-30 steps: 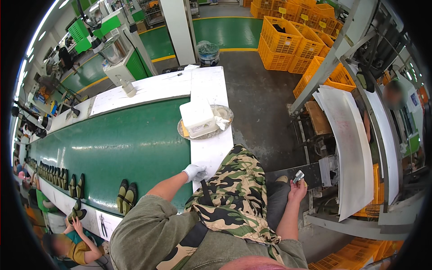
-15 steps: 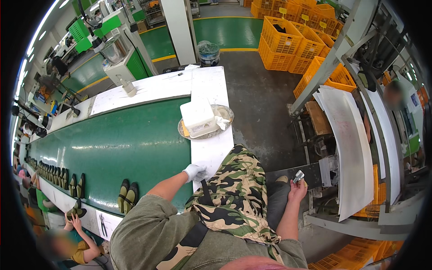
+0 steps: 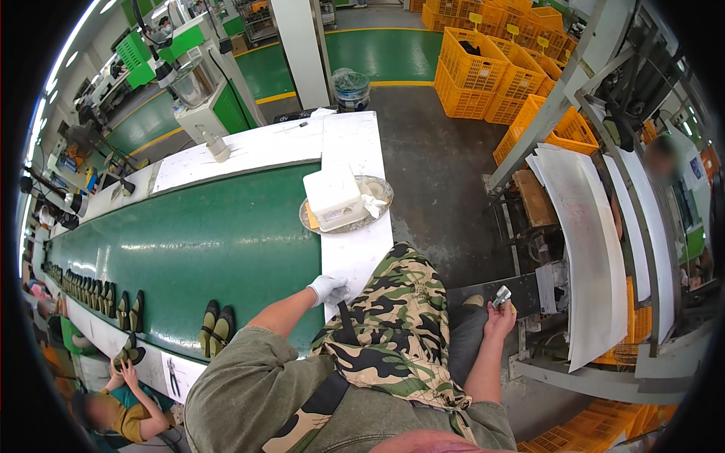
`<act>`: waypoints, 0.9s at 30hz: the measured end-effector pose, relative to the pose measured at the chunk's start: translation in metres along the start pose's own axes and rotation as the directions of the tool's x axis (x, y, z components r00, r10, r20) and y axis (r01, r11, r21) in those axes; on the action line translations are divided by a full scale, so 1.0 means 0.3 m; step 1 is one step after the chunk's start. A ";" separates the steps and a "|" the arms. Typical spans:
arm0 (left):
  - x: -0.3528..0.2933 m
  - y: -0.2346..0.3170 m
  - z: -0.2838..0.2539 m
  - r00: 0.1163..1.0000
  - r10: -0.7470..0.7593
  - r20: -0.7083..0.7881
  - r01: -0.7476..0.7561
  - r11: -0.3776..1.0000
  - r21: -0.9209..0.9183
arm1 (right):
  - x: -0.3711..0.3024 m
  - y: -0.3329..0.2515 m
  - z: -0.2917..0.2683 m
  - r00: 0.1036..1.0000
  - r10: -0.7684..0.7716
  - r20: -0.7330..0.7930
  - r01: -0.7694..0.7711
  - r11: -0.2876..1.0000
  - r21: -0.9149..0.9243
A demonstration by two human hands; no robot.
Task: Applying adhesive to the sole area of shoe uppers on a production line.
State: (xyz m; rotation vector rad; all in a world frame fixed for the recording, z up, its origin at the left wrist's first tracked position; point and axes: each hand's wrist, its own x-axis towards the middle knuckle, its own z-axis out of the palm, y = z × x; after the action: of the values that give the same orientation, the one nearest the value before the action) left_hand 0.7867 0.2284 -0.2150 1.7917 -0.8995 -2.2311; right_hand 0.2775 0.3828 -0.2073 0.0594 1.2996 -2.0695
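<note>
My left hand [image 3: 330, 291], in a white glove, rests at the edge of the white tabletop [image 3: 353, 260] with its fingers curled beside a dark strap of my camouflage apron [image 3: 400, 309]. What lies in those fingers, if anything, I cannot make out. Low on the right, my bare right hand [image 3: 498, 321] grips a small shiny metal piece [image 3: 501, 296], its exact kind unclear. Ahead of me a white plastic box [image 3: 332, 198] stands on an oval tray [image 3: 384, 215], next to a crumpled white tissue [image 3: 373, 205].
A green conveyor belt [image 3: 189, 241] carries a pair of olive-and-black shoes [image 3: 214, 330] and a long row of others. A co-worker at lower left handles a shoe [image 3: 128, 353] near pliers [image 3: 173, 376]. A metal rack [image 3: 521, 166] stands right; orange crates [image 3: 472, 68] are stacked beyond.
The nearest pair of shoes has shifted very slightly right with the belt. The lower-left co-worker's head has moved a little. Both my hands stay in place.
</note>
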 end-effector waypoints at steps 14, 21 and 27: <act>0.011 -0.011 -0.009 1.000 0.000 -0.006 0.000 1.000 0.026 | 0.000 0.005 0.002 1.000 -0.012 0.001 0.012 1.000 0.008; 0.018 -0.019 -0.013 1.000 0.011 -0.011 -0.011 1.000 0.027 | -0.004 0.004 0.000 1.000 -0.009 0.008 0.009 1.000 0.020; 0.034 -0.031 -0.016 1.000 0.011 -0.011 -0.011 1.000 0.022 | 0.003 0.009 -0.012 1.000 -0.012 0.009 0.011 1.000 0.023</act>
State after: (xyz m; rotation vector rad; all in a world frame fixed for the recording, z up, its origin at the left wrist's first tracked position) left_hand 0.7906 0.2296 -0.2290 1.8016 -0.9328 -2.2115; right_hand 0.2774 0.3845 -0.2116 0.0526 1.2731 -2.0924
